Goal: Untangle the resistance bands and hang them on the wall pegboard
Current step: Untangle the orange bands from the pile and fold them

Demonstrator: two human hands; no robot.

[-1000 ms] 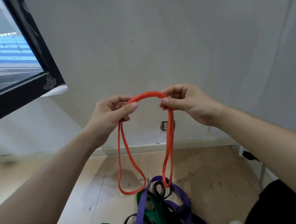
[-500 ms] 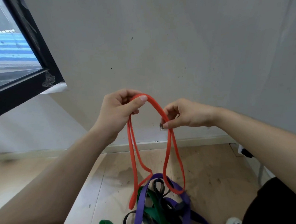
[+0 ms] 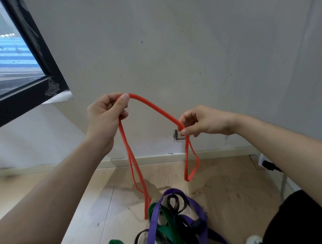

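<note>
A thin orange resistance band [image 3: 155, 108] arches between my two hands in front of the wall. My left hand [image 3: 106, 114] pinches it at the top left with thumb and fingers; a long doubled length hangs from there down to the floor. My right hand [image 3: 200, 122] pinches it lower on the right, and a short loop dangles below that hand. On the floor beneath lies a tangle of purple [image 3: 153, 221], green [image 3: 171, 229] and black [image 3: 174, 202] bands. No pegboard is in view.
A plain grey wall [image 3: 189, 43] faces me, with a small socket [image 3: 178, 135] near the skirting. A black-framed window [image 3: 37, 54] is at the upper left. A white power strip with a plug [image 3: 267, 164] sits at the right. The floor is light wood.
My hands have moved apart, the left one higher and the right one lower and rightward. The orange band's right loop has lifted off the tangle; its left length hangs longer.
</note>
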